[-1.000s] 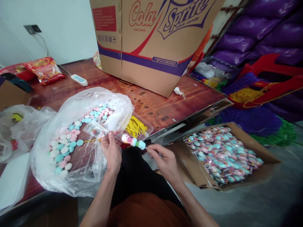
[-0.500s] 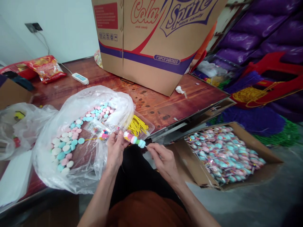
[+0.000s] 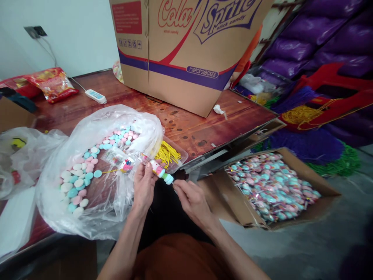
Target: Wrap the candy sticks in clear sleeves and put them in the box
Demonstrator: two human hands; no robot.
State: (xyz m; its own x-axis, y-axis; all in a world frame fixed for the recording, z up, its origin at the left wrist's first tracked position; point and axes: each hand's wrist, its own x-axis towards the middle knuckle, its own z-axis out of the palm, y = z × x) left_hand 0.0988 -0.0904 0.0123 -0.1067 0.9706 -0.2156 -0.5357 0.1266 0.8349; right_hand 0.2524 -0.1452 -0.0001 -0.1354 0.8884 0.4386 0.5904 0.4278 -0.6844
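Between my two hands a marshmallow-like candy stick (image 3: 167, 178) slants down to the right, with pink and white, green and pale blue pieces in a row. My left hand (image 3: 144, 184) is closed at its upper end, where a shiny clear wrapper seems to show; the fingers partly hide it. My right hand (image 3: 192, 199) pinches the thin stick just below the blue pieces. Left of my left hand, a printed clear sachet (image 3: 126, 165) lies in a large plastic bag (image 3: 62, 149) with pink, white and blue candies (image 3: 76, 177).
Yellow twist ties (image 3: 168, 154) lie in a clear tray behind my hands. A large carton (image 3: 171, 83) stands on the wooden table (image 3: 201, 134). Down on the right, an open box (image 3: 217, 194) holds many wrapped candy sticks (image 3: 269, 186).
My right hand has shifted slightly left, closer to my left hand. The candy stick tilts more steeply downward. The whole view has drifted a little.
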